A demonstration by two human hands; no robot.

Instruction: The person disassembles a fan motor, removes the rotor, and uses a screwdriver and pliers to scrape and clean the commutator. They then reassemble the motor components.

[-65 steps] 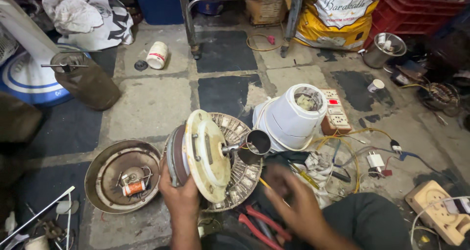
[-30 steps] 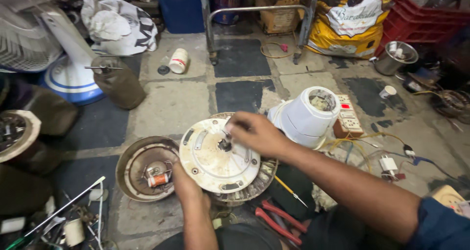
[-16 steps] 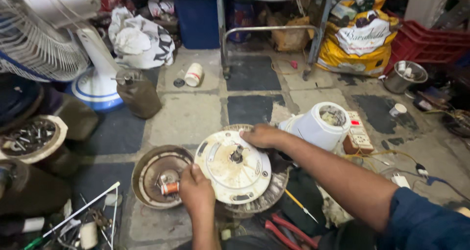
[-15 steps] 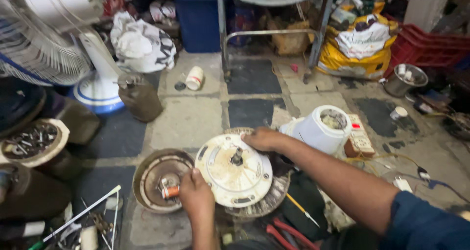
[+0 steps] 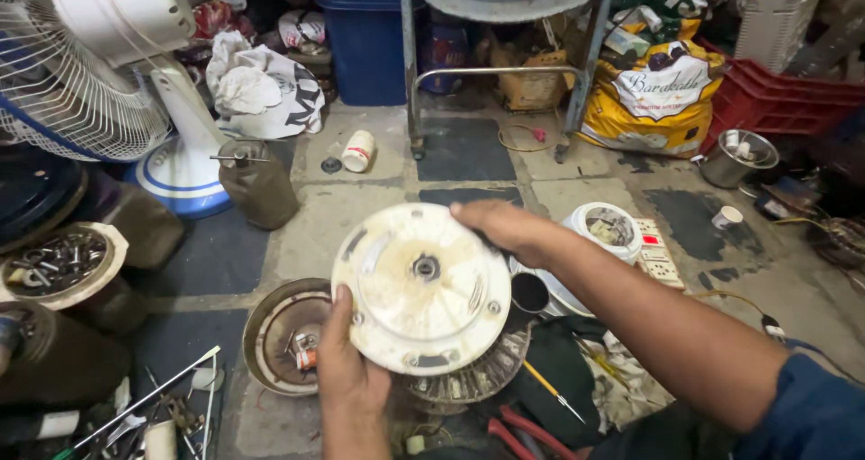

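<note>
A round cream-white motor cover [image 5: 422,286], dirty with rust stains and a hub at its centre, is lifted and tilted toward me. My left hand [image 5: 347,370] grips its lower left rim with the thumb on the face. My right hand [image 5: 497,226] holds the upper right rim. Under the cover a ribbed metal motor body [image 5: 468,383] rests on the floor. A rusty round metal housing [image 5: 281,334] with a small orange part inside lies to the left.
A white plastic container [image 5: 605,230] and a power strip [image 5: 656,255] lie to the right. A pedestal fan [image 5: 108,72] stands at the left, with a brown can [image 5: 259,182], a bowl of metal bits [image 5: 56,264], red pliers [image 5: 523,428] and a screwdriver [image 5: 551,392] around.
The white cover has been lifted off the motor body and tilted up toward me. My right hand shifted from the centre hub to the upper rim; the view moved closer.
</note>
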